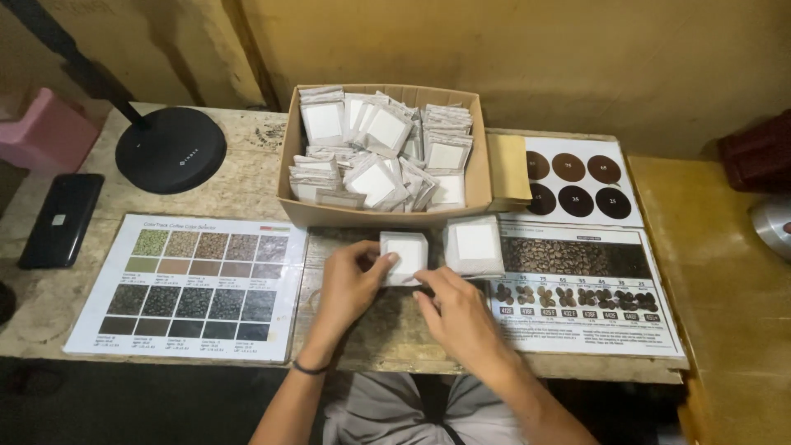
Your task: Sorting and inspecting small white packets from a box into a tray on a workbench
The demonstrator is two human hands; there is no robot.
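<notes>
My left hand (pixel 350 284) and my right hand (pixel 456 311) both grip one small white paper packet (pixel 404 254) just above the wooden table (pixel 387 330), in front of the cardboard box. The left fingers pinch its left edge, the right fingers hold its lower right corner. Another white packet (pixel 475 245) lies flat to the right, touching the box's front wall. The open cardboard box (pixel 362 215) behind holds several similar white packets (pixel 375 148), piled loosely.
A printed chart of bean colour swatches (pixel 194 284) lies at the left. A second chart with bean photos and brown discs (pixel 577 272) lies at the right. A black lamp base (pixel 170 150) and a black phone (pixel 62 218) sit far left.
</notes>
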